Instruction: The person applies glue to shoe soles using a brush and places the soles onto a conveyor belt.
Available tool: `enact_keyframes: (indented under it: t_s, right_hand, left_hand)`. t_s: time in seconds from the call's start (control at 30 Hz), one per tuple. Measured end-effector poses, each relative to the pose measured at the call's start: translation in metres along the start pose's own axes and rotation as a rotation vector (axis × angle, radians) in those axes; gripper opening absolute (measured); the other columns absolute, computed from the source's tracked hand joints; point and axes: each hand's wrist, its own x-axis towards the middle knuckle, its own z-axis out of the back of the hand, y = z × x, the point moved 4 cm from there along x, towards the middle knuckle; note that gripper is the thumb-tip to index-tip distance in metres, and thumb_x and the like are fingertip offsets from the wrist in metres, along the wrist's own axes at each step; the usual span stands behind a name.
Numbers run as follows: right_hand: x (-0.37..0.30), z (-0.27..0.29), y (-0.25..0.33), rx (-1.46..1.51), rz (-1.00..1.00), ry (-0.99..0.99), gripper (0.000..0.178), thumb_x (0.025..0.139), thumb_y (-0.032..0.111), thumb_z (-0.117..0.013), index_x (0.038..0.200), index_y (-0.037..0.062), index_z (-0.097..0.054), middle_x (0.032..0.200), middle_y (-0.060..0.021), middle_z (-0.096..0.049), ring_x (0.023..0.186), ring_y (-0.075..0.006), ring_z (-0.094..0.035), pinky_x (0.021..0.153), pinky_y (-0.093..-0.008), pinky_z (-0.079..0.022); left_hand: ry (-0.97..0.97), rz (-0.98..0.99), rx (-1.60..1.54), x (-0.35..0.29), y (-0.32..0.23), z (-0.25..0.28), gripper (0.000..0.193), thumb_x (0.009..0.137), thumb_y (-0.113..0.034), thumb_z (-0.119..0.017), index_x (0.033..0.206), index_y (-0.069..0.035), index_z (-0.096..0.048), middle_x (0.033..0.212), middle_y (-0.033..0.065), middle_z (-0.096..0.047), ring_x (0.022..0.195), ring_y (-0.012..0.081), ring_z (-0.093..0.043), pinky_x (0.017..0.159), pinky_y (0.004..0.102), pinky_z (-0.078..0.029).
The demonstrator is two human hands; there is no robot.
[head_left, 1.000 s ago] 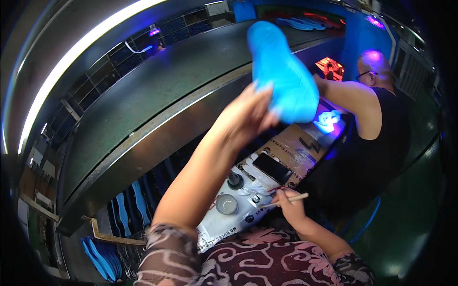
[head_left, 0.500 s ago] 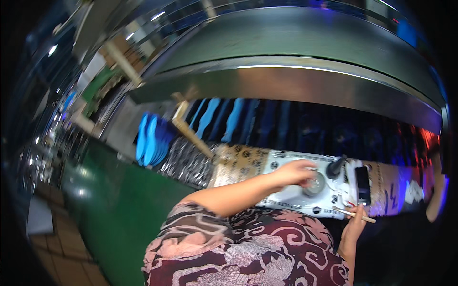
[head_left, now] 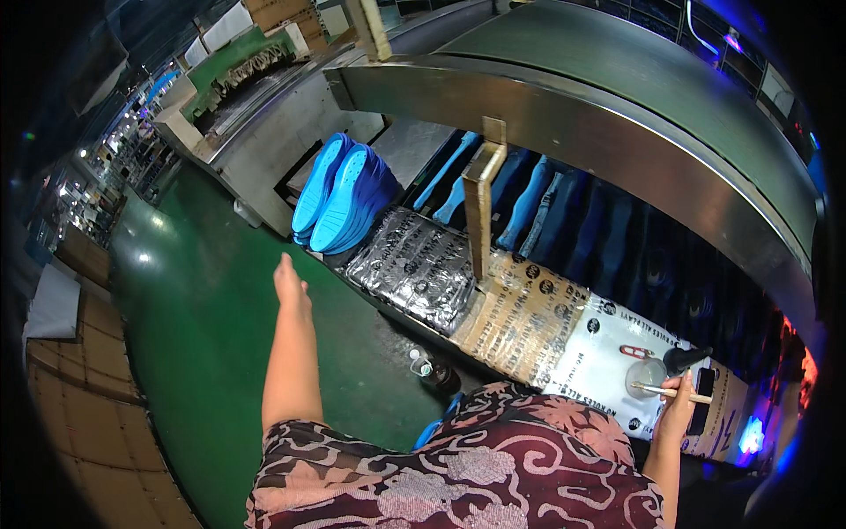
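My left hand (head_left: 289,284) is held out over the green floor with its fingers stretched out, just short of a stack of blue shoe soles (head_left: 339,198). Nothing is in it. At the lower right, my right hand (head_left: 674,407) grips a thin brush (head_left: 683,393) with a pale wooden handle. The brush's tip is at a small translucent cup (head_left: 641,375); whether it dips inside I cannot tell. Beside the cup stand a black cone-shaped nozzle (head_left: 686,359) and a small red item (head_left: 634,352). A dark phone-like slab (head_left: 703,401) lies by my right hand.
A taped, plastic-wrapped ledge (head_left: 520,304) runs along my front. Behind it, more blue soles (head_left: 527,207) hang or stand in a dark row under a metal-edged conveyor (head_left: 599,110). A metal bracket (head_left: 478,207) juts down. A dark bottle (head_left: 438,375) stands below the ledge.
My left hand has moved from over the cup to the left, toward the stacked soles. The view has swung left. My right hand still holds the brush, its tip now at the cup.
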Motion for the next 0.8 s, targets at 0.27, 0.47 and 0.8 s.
enact_keyframes:
  t_s: [0.27,0.47,0.8]
  right_hand:
    - [-0.008,-0.089,0.027,-0.519,0.228,0.21,0.05,0.1,0.033,-0.034,0.07,-0.0002,-0.057,0.07,-0.0075,-0.054,0.067,-0.0167,-0.049,0.069,-0.0294,-0.039]
    - [-0.027,-0.225,0.054,-0.837,0.612,0.699,0.014,0.085,0.005,-0.054,0.094,0.0047,-0.065,0.077,-0.0123,-0.057,0.068,-0.0271,-0.055,0.063,-0.0362,-0.045]
    - [-0.079,-0.445,0.018,-0.629,0.223,1.429,0.067,0.084,0.033,-0.067,0.138,0.0067,-0.038,0.121,-0.0126,-0.058,0.112,-0.0268,-0.053,0.095,-0.0358,-0.041]
  left_hand:
    - [-0.239,-0.416,0.453,0.15,-0.057,-0.064,0.079,0.087,-0.062,-0.045,0.136,0.001,-0.041,0.14,0.0219,-0.04,0.13,0.037,-0.037,0.107,0.041,-0.029]
    - [-0.193,-0.383,0.915,0.216,-0.054,-0.112,0.098,0.077,-0.079,-0.038,0.138,-0.003,-0.04,0.139,0.0207,-0.042,0.133,0.0353,-0.033,0.11,0.0394,-0.026]
    - [0.575,-0.039,0.58,0.285,0.016,-0.111,0.079,0.071,-0.07,-0.063,0.099,0.004,-0.066,0.094,0.0153,-0.067,0.086,0.0248,-0.063,0.076,0.036,-0.049]
